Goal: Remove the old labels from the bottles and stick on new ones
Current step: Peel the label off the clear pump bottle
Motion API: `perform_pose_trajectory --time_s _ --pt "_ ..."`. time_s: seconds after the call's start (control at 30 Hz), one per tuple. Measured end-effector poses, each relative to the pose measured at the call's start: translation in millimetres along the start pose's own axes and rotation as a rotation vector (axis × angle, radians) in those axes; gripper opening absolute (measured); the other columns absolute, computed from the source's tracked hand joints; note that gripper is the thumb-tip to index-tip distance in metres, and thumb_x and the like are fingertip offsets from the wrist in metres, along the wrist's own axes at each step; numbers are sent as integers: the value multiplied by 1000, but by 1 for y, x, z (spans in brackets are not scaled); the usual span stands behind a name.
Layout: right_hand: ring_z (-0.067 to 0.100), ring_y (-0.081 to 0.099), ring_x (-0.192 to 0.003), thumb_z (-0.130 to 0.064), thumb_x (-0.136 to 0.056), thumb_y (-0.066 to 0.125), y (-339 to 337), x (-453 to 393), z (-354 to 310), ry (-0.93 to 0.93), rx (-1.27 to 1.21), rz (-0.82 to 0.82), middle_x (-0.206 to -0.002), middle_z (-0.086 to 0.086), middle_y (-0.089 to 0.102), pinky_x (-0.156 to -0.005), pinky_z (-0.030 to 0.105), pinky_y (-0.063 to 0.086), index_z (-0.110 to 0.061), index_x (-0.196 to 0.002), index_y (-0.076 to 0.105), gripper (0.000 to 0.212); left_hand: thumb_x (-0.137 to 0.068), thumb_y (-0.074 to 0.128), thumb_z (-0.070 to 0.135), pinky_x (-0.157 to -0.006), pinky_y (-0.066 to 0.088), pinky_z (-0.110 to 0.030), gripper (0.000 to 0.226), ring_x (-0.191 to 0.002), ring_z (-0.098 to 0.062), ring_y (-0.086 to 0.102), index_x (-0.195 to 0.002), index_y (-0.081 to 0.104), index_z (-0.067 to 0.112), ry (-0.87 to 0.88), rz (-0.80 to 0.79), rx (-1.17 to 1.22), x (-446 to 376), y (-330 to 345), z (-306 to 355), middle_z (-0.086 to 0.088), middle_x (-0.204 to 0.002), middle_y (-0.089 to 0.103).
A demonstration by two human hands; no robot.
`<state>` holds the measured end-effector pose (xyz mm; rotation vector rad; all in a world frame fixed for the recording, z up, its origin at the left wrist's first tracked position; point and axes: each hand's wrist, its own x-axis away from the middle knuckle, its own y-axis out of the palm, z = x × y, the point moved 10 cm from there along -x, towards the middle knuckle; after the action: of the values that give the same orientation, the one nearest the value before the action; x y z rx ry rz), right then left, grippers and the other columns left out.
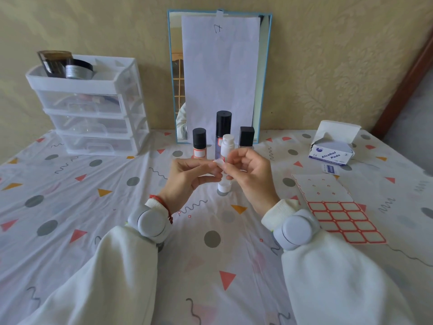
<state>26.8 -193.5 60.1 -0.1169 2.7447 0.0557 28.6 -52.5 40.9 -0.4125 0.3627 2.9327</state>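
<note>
Both hands are up over the middle of the patterned tablecloth (117, 231), meeting at a small white plastic pump bottle (226, 146) that stands upright between them. The left hand (187, 177) has its fingers curled, thumb and fingertips pinching a small whitish label (218, 164) right at the bottle's side. The right hand (251, 174) is curled in from the other side, fingertips closed at the same spot on the bottle's front; whether they grip the bottle or the label itself, I can't tell. The bottle's white base (224, 187) shows just below the fingers.

Behind it, three dark-capped bottles line up before the blue-framed mirror (264, 78): a short black-capped bottle with a red-edged label (199, 144), a tall black-capped bottle (223, 125) and a square-capped one (246, 136).

Over on the right lies the sheet of red-bordered white stickers (337, 219), its upper rows already peeled. Beyond it, an open box of alcohol pads (332, 148) with one loose sachet (330, 169) just beside it. Far left, a white plastic drawer unit (93, 109).
</note>
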Motion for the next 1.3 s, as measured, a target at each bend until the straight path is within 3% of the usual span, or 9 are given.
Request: perform_pose_trajectory --time_s 0.13,0.23,0.33,0.5,0.67,0.77,0.9,1.1,1.3 --pt "18 68 -72 -2 -81 69 0 0 -3 -4 -47 -10 -78 4 71 -64 21 53 -18 -79 69 17 -84 63 -3 -68 55 -30 19 -68 -26 67 -78 78 6 7 43 -74 -1 -4 -1 -16 -78 72" --pt "14 65 -71 0 -83 67 0 0 -6 -11 -45 -15 -79 3 69 -59 19 51 -19 -82 68 19 -77 73 12 -61 54 -27 9 -57 -22 63 -68 77 12 26 87 -180 -1 -7 1 -11 -64 68" --pt "12 65 -74 -5 -84 68 3 0 -9 -20 -61 -41 -82 4 70 -59 18 50 -19 -90 71 15 -70 78 28 -55 47 -24 27 -48 -20 50 -56 63 11 75 143 -275 -2 -14 6 -8 -52 58" --pt "12 69 -75 -3 -86 66 5 0 -6 -8 -35 -53 -80 -1 72 -62 20 53 -17 -89 73 15 -71 80 9 -68 55 -31 26 -75 -29 68 -93 69 4 92 75 -126 -2 -7 8 -15 -86 71" --pt "16 73 -77 -1 -86 64 2 -2 0 21 -28 -43 -83 -3 75 -61 21 54 -12 -94 73 15 -76 68 2 -75 56 -33 21 -88 -34 70 -95 73 12 65 31 -50 -1 -1 4 -15 -94 73" --pt "11 71 -75 -3 -87 64 5 0 1 29 -20 -73 -79 -7 74 -60 20 54 -21 -89 73 21 -81 64 -3 -78 56 -37 25 -89 -37 69 -101 71 10 85 18 -66 -1 0 6 -15 -99 72" --pt "11 70 -70 -10 -85 68 7 0 2 35 -14 -77 -76 -6 74 -57 20 53 -21 -85 73 12 -75 66 3 -84 55 -46 14 -89 -46 66 -88 72 2 72 66 -81 0 -3 5 -24 -95 70" --pt "13 68 -62 -6 -87 65 -1 -2 7 35 55 -5 -66 -6 71 -55 22 52 -13 -87 69 8 -75 70 2 -73 55 -34 8 -76 -30 68 -71 69 7 58 66 -103 -1 -4 4 -18 -78 69" --pt "15 70 -66 0 -84 69 7 5 -16 -191 225 -18 -82 9 69 -62 30 58 -1 -87 68 4 -76 72 -5 -59 51 -27 17 -58 -21 62 -69 60 6 108 159 -175 -3 -15 4 -10 -67 65"
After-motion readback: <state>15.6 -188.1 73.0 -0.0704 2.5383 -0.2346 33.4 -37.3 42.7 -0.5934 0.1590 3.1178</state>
